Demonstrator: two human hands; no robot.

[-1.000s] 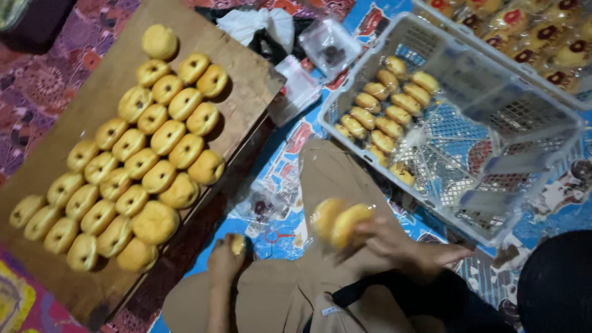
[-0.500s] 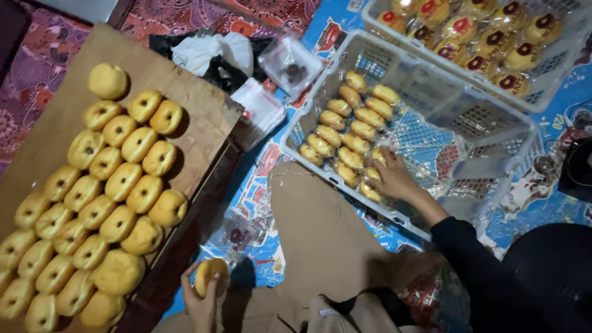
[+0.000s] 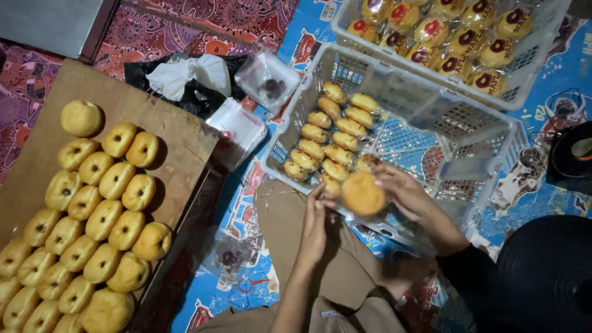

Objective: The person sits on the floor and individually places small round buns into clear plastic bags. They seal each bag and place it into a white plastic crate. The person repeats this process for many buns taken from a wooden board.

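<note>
Holding a round golden bun (image 3: 363, 193) over the near rim of a white plastic basket (image 3: 431, 111), both hands closing on it, left hand (image 3: 316, 223) pinching its edge, right hand (image 3: 404, 194) cupping it, wrapped buns (image 3: 330, 139) lying in rows inside, more buns (image 3: 92, 216) sitting on a wooden board (image 3: 179, 132) to the left.

dim, warm indoor light from above, soft shadows, dark lower-right corner, slight blur throughout.

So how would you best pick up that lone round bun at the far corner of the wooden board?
Take the lone round bun from above, fingertips on opposite sides of its rounded edge. It lies flat on the wooden board, apart from the rows, so there looks to be room all around it. It may be soft, so grip gently.
</note>
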